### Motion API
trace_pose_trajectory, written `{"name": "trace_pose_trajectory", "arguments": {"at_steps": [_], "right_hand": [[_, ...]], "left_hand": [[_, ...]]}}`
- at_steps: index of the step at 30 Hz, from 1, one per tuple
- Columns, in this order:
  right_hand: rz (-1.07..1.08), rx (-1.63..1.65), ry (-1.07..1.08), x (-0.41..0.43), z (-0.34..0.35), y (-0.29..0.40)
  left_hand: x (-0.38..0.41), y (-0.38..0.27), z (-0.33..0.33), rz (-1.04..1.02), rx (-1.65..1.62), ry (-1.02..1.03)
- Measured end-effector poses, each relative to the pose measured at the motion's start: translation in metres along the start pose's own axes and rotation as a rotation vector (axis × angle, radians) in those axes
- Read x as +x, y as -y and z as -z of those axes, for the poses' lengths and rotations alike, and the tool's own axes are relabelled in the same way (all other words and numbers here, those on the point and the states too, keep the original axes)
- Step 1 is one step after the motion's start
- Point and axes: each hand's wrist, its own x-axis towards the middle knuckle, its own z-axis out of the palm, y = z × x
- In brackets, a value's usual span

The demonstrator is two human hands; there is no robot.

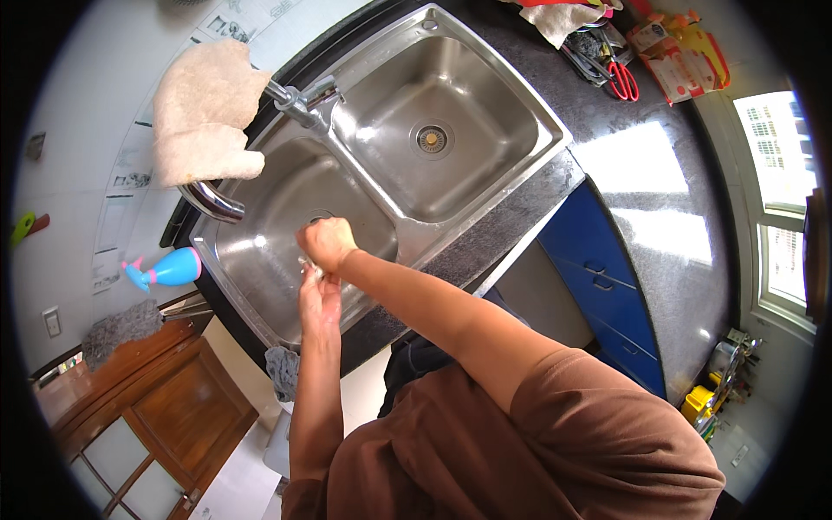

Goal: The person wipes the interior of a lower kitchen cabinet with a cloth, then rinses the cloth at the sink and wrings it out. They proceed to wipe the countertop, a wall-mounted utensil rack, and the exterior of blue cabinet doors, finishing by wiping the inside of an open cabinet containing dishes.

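Note:
Over the left basin (273,286) of a steel double sink, my two hands are close together. My right hand (329,243) is curled into a fist, with the drain partly hidden behind it. Just below it, my left hand (320,302) is turned palm up with its fingers bent. A small whitish, wet-looking thing (312,265) shows between both hands; my fingers hide most of it, and its kind cannot be told. The chrome faucet spout (218,205) points over this basin, left of my hands, with a beige cloth (205,117) draped over its neck.
The right basin (396,156) has a strainer drain (431,139). A blue spray bottle (175,267) stands left of the sink. Red-handled scissors (623,81) and packets (689,65) lie on the dark counter (689,273). A grey cloth (281,374) hangs near my left forearm.

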Motion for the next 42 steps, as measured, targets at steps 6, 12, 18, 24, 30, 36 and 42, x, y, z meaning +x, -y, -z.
{"name": "trace_pose_trajectory", "arguments": {"at_steps": [6, 12, 18, 24, 30, 36, 42], "right_hand": [[-0.261, 0.350, -0.097, -0.020, -0.011, 0.013], [-0.055, 0.177, -0.189, -0.030, 0.008, 0.027], [-0.295, 0.226, -0.228, 0.003, -0.002, 0.006], [-0.543, 0.929, -0.086, 0.007, 0.001, -0.022], [-0.493, 1.089, 0.083, -0.018, 0.010, -0.020], [0.028, 0.449, -0.215, -0.037, 0.014, 0.026], [0.021, 0.172, -0.007, -0.011, 0.027, 0.014]], "left_hand": [[0.032, -0.022, 0.024, -0.104, 0.093, 0.071], [0.016, -0.020, -0.021, 0.008, -0.023, 0.112], [0.010, -0.012, -0.004, -0.201, 0.215, 0.164], [0.013, -0.029, -0.013, -0.165, 0.149, 0.135], [0.027, -0.048, -0.019, -0.077, -0.098, -0.039], [0.021, -0.040, -0.040, -0.097, 0.019, 0.056], [0.007, -0.018, -0.045, -0.033, 0.069, 0.149]]}}
